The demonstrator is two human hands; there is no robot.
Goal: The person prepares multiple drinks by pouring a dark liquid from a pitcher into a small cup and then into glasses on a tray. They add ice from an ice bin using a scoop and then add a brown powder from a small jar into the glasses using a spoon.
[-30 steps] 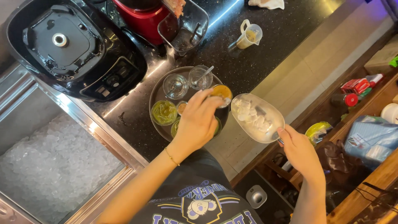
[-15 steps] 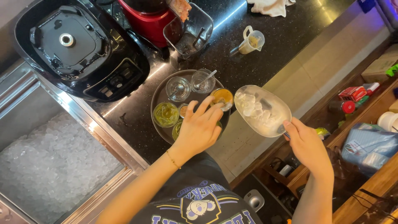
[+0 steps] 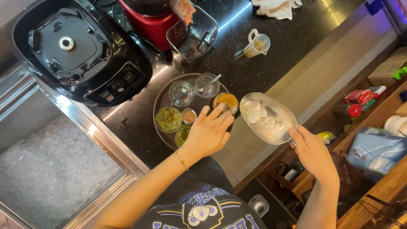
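Dark counter [image 3: 292,42]: right hand [image 3: 311,152] grips ice scoop [image 3: 267,118]

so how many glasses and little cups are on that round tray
6 visible: two clear glasses at the back, an orange one, a green one, a small cup, one half under the left hand; more may hide.

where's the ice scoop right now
In the head view, the ice scoop is held in the right hand, right of the round tray, beside the left hand.

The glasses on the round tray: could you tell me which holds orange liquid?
The glass of orange liquid at the tray's right edge, beside the left hand's fingertips; the others look green or clear.
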